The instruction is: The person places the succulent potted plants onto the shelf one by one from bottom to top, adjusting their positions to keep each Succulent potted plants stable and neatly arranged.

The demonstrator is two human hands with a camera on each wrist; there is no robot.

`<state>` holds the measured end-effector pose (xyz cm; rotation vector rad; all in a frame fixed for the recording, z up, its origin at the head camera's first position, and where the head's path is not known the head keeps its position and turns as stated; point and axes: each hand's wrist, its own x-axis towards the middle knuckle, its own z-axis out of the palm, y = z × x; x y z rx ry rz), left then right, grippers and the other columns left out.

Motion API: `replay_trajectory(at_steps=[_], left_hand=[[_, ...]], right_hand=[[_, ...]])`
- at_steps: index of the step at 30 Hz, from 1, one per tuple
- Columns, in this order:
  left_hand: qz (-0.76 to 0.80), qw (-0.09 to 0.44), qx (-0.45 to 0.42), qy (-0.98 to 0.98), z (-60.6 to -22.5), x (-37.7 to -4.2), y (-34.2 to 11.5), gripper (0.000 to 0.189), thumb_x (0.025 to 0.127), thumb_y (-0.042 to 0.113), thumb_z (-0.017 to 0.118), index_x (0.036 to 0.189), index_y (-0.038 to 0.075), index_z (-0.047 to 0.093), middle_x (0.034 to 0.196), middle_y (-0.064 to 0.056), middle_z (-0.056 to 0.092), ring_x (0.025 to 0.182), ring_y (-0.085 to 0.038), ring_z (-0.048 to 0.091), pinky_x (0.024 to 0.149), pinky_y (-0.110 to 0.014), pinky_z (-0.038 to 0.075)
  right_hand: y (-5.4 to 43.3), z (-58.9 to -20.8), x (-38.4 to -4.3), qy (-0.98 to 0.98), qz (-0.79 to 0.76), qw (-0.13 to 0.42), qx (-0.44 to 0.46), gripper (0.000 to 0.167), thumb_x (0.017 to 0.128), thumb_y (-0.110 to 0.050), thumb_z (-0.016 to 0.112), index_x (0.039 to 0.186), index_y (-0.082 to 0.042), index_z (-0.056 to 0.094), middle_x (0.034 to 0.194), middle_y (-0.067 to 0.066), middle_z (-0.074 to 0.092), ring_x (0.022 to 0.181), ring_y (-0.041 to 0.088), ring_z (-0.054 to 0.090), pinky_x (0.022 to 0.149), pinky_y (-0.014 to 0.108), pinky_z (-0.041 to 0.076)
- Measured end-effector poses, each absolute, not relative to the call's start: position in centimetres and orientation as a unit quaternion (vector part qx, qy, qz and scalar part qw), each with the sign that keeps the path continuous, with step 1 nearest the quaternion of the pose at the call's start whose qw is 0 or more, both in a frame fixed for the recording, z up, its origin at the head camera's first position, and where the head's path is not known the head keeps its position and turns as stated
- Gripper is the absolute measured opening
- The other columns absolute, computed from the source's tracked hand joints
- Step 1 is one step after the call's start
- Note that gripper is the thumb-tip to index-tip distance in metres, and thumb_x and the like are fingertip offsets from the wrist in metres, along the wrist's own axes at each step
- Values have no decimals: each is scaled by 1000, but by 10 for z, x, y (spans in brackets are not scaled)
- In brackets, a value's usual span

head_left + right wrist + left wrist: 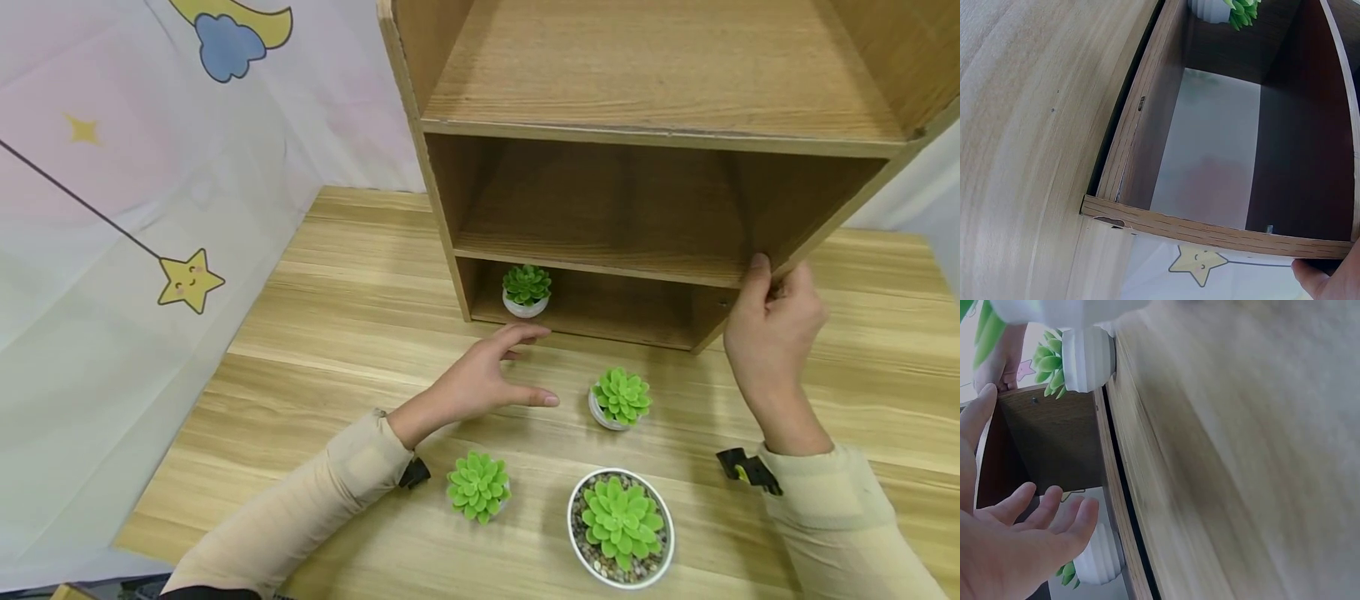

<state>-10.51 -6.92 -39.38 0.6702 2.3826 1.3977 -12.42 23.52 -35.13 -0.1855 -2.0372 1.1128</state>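
Note:
A wooden shelf unit stands on the table. In its lowest compartment, at the left end, sits a small succulent in a white pot. My left hand hovers just in front of that plant, thumb and fingers apart and holding nothing. My right hand grips the front edge of the shelf's right side panel, thumb on the inner side. Between the hands stands a second small potted succulent. Nearer are another small succulent and a larger one in a round white pot filled with pebbles.
The wood-grain table runs out on both sides of the shelf. A pale cloth printed with stars, a moon and a cloud hangs at the left and behind. Through the lowest compartment's open back, the right wrist view shows pale cloth.

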Motion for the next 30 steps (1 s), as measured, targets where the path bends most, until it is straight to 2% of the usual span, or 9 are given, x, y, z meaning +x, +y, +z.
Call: replay_trajectory(at_steps=[9,15,21,30], left_hand=[[483,171,247,823,-393,-106,-68,87,75,40,87,146,12,45,141,-4,49,126,-28,48,103,-39,41],[476,183,249,823,-393,-106,-65,95,74,38,87,151,13,38,147,-1,44,126,-29,49,105,-38,39],[458,182,262,830,-392,-105,-63,92,74,41,87,149,17,41,147,2,44,125,-29,50,104,-38,40],[416,170,283,847,-390,-107,-59,94,73,50,84,150,17,41,150,3,40,132,-21,42,108,-39,35]], right_hand=[[235,-351,-125,-803,446,387,-87,27,100,-18,52,95,5,65,74,-6,58,65,7,49,56,19,34],[235,-351,-125,-805,443,386,-87,27,100,-18,51,96,5,66,74,-6,59,65,7,49,55,19,34],[235,-352,-125,-805,440,387,-89,26,100,-17,51,93,4,65,71,-6,56,63,8,48,54,19,33],[235,-351,-124,-806,434,394,-73,25,100,-15,50,94,4,65,74,-5,59,65,5,49,55,18,34]])
